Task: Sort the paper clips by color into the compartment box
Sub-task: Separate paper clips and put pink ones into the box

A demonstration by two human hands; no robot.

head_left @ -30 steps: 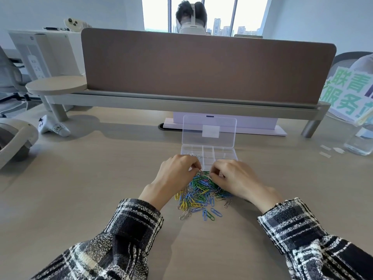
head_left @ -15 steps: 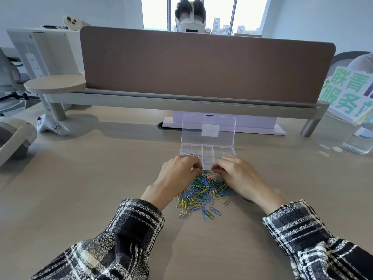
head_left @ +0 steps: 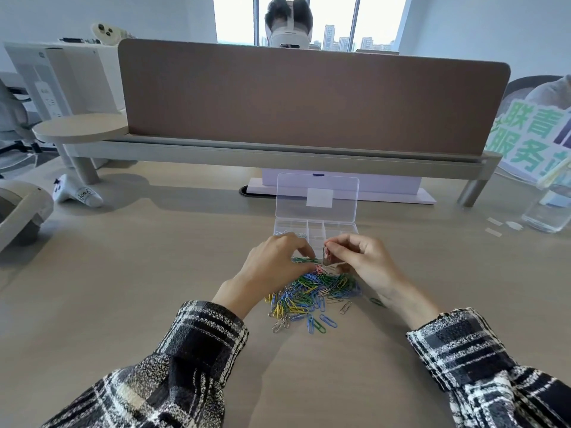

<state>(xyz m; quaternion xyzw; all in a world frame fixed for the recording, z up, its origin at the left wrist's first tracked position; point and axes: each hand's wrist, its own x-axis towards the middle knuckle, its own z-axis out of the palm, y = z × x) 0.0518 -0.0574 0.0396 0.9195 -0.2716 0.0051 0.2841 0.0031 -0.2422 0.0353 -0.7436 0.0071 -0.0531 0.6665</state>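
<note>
Your right hand (head_left: 364,264) pinches one silver paper clip (head_left: 325,257) between thumb and forefinger. The clip hangs below those fingertips (head_left: 335,246) with its long axis close to upright, clear of the pile (head_left: 309,295), which lies just under and behind your knuckles. The compartment box (head_left: 347,227) sits directly beyond your fingertips, very near, with its lid (head_left: 318,211) standing open behind it. What look like silver clips (head_left: 289,233) already lie in the far-left cell, so that cell is forward and to the left of your pinch, across the top of your left hand (head_left: 272,267). Judging by that, the right hand is the one to carry the clip, although the left hand lies nearer that cell. Your left fingers bend down onto the far edge of the pile, with green clips (head_left: 304,260) at their tips. You cannot tell from this view whether they pinch one or only touch.
</note>
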